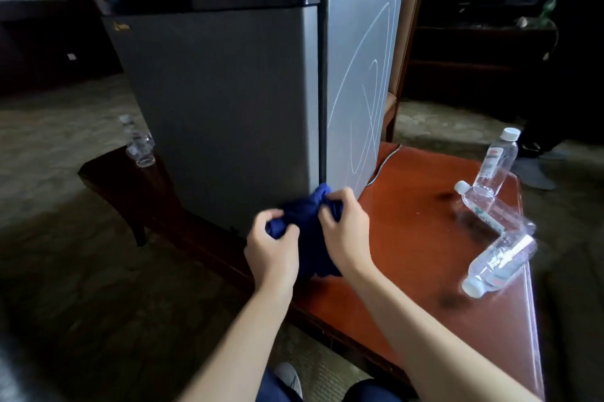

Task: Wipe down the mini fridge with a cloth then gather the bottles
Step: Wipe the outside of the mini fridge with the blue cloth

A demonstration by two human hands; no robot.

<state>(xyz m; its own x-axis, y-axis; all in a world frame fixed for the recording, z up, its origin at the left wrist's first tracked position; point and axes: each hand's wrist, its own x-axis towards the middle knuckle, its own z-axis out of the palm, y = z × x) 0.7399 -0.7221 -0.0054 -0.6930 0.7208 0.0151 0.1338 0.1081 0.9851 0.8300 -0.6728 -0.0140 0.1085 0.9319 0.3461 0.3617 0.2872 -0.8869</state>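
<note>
At about nine o'clock, a clear bottle [139,143] stands on the dark left end of the table [425,238], just beside the mini fridge's front face. The mini fridge [228,101] fills the centre toward twelve o'clock: a grey box with a black top, sitting on the table, one corner turned to the camera. Its side panel at one o'clock bears thin pale looping scratch marks.

At the foot of that near corner, around six o'clock, both hands work a dark blue cloth [307,222]. The left hand [273,246] has its fingers curled into the cloth's lower left part, gripping a bunched fold. The right hand [343,231] pinches the upper right part, fingers bent round the fabric. The cloth's top edge touches the fridge's bottom corner; the rest hangs crumpled between the hands above the table edge.

To the right, at three o'clock, three clear bottles with white caps sit on the reddish-brown tabletop. The upright bottle [496,159] stands farthest back. Just in front of it a lying bottle [493,210] points its cap left. Nearest, a tilted bottle [500,262] lies with its cap toward the camera, its base touching or close against the second one.
</note>
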